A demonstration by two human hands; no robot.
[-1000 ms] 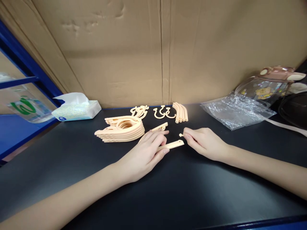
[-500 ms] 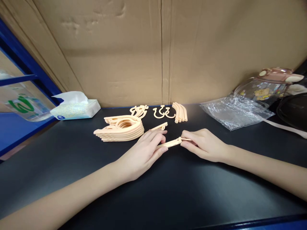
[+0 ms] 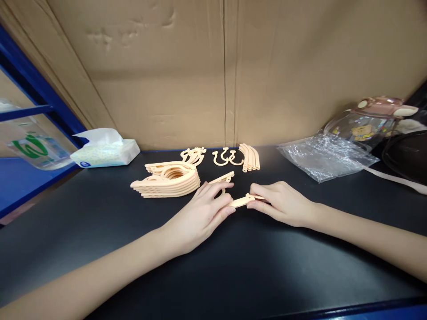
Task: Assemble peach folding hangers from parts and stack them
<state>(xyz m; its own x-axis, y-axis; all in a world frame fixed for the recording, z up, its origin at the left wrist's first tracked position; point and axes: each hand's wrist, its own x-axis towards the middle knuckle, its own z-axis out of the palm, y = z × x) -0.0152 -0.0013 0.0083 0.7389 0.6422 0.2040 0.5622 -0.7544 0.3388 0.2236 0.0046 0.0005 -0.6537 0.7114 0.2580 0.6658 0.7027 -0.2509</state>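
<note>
My left hand (image 3: 200, 215) is closed on a cream plastic hanger body (image 3: 240, 202), held low over the black table. Part of that body (image 3: 223, 178) shows beyond my fingers; the rest is under my palm. In my right hand (image 3: 285, 204), thumb and fingers pinch a slim cream hanger arm (image 3: 259, 197) against the body's near right end. My fingers hide most of the arm, so I cannot tell how far it is seated. Just left of my left hand lies a stack of matching hanger bodies (image 3: 170, 189).
Behind my hands lie a heap of cream hooks (image 3: 193, 155), a few loose hooks (image 3: 220, 163) and several curved hanger arms (image 3: 251, 158). A tissue pack (image 3: 106, 153) is at the left. Clear plastic wrapping (image 3: 316, 158) and a transparent bottle (image 3: 362, 129) are at the right.
My right hand has shifted slightly left, closer to my left hand. Less of the hanger body shows between them. My left fingers have spread a little.
</note>
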